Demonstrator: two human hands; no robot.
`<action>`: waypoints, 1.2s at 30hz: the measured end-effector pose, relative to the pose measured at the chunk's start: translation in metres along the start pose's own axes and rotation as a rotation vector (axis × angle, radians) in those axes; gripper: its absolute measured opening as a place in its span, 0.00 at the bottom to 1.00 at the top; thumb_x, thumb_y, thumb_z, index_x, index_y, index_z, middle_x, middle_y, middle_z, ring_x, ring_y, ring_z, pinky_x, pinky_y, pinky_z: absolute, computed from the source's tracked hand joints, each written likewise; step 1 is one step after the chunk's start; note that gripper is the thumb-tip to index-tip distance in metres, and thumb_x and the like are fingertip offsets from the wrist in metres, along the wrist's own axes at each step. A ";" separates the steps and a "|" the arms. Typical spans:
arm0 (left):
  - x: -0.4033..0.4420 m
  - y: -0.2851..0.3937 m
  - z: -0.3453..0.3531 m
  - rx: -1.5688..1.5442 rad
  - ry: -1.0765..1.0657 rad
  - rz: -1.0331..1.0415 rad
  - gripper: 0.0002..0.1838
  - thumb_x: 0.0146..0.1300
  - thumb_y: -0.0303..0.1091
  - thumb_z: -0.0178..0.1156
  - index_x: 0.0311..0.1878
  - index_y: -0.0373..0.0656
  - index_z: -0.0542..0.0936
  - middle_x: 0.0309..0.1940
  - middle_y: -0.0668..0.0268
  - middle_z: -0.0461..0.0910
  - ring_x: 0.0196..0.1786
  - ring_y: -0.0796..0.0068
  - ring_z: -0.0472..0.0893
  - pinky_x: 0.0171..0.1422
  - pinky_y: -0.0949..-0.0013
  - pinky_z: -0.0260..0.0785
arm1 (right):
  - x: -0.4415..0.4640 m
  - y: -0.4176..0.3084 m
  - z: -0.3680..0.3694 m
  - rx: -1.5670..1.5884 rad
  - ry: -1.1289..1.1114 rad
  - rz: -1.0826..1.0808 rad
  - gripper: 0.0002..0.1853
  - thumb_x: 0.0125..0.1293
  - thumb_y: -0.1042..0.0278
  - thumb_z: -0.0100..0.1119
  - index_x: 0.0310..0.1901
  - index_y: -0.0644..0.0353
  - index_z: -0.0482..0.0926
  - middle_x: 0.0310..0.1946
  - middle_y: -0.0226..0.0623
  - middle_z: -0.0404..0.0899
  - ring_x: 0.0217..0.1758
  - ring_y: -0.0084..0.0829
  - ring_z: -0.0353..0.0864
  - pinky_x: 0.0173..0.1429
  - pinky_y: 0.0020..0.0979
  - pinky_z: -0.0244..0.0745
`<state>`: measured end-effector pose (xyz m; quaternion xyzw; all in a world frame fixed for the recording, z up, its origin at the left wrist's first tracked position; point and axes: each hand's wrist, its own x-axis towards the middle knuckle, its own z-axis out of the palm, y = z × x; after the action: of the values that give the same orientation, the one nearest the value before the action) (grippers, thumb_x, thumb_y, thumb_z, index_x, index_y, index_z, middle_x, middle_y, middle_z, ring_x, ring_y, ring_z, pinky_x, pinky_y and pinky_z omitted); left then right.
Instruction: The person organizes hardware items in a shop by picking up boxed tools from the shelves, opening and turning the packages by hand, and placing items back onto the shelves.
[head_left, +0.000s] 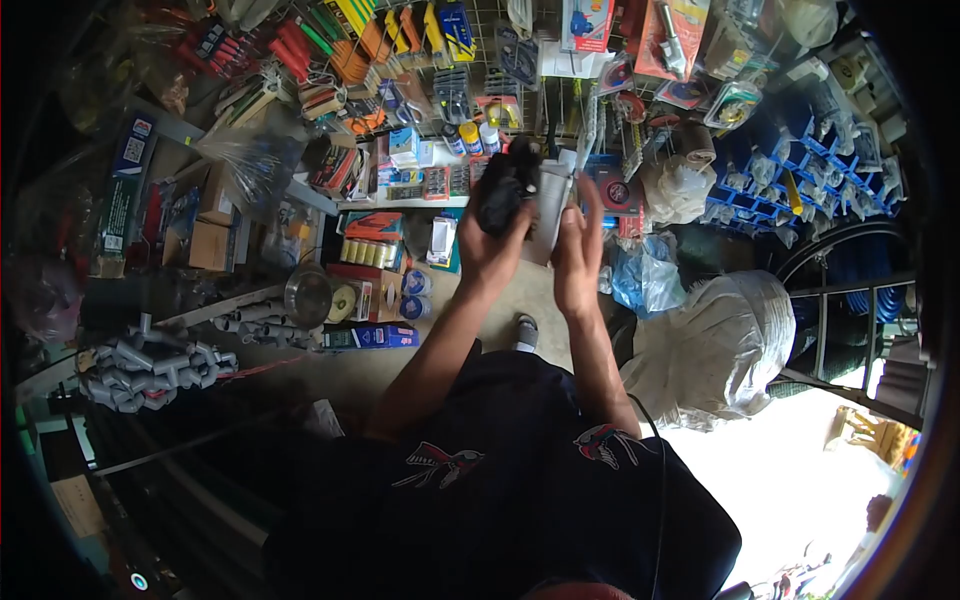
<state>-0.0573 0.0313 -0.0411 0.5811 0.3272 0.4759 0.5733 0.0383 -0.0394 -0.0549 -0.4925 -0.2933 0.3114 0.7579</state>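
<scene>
In the head view, both of my forearms reach forward over the floor. My left hand [492, 252] is closed round a dark black object [507, 188] with an uneven outline; its kind cannot be made out. A pale grey, flat, box-like item [548, 205] stands upright between my hands, close beside the black object. My right hand [577, 255] is at the right side of this grey item, fingers pointing up and thumb toward it. The fingers seem to press on its edge. Behind my hands lies a white shelf [432, 158] with small packaged goods.
Hanging packaged tools [410, 30] cover the wire grid ahead. Blue bins [790, 170] line the right, above a large white sack [715, 345]. Grey pipe fittings [155, 370] are heaped at left. Blue-and-white tape rolls [415, 295] sit near my left forearm.
</scene>
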 end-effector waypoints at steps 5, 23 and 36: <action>-0.019 0.004 -0.016 0.140 -0.195 0.116 0.24 0.68 0.29 0.67 0.65 0.34 0.76 0.53 0.61 0.83 0.55 0.76 0.81 0.60 0.70 0.73 | 0.006 0.024 -0.001 0.045 0.194 -0.020 0.31 0.81 0.59 0.54 0.77 0.65 0.58 0.66 0.44 0.73 0.67 0.31 0.72 0.72 0.35 0.65; 0.026 0.012 -0.035 -0.235 -0.096 -0.199 0.32 0.59 0.25 0.76 0.67 0.39 0.75 0.53 0.65 0.84 0.55 0.77 0.82 0.63 0.70 0.74 | -0.003 -0.017 0.016 -0.308 -0.168 -0.158 0.33 0.68 0.75 0.69 0.67 0.63 0.59 0.52 0.53 0.82 0.54 0.37 0.85 0.56 0.37 0.81; 0.021 0.014 -0.049 -0.276 -0.210 -0.098 0.37 0.52 0.21 0.77 0.67 0.38 0.75 0.56 0.64 0.82 0.59 0.73 0.81 0.64 0.67 0.74 | -0.011 -0.040 0.021 -0.256 -0.177 -0.002 0.36 0.61 0.71 0.77 0.67 0.63 0.67 0.54 0.50 0.83 0.55 0.33 0.86 0.52 0.36 0.85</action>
<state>-0.0984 0.0667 -0.0293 0.5270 0.2250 0.4244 0.7011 0.0222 -0.0489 -0.0118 -0.5554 -0.3968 0.3128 0.6605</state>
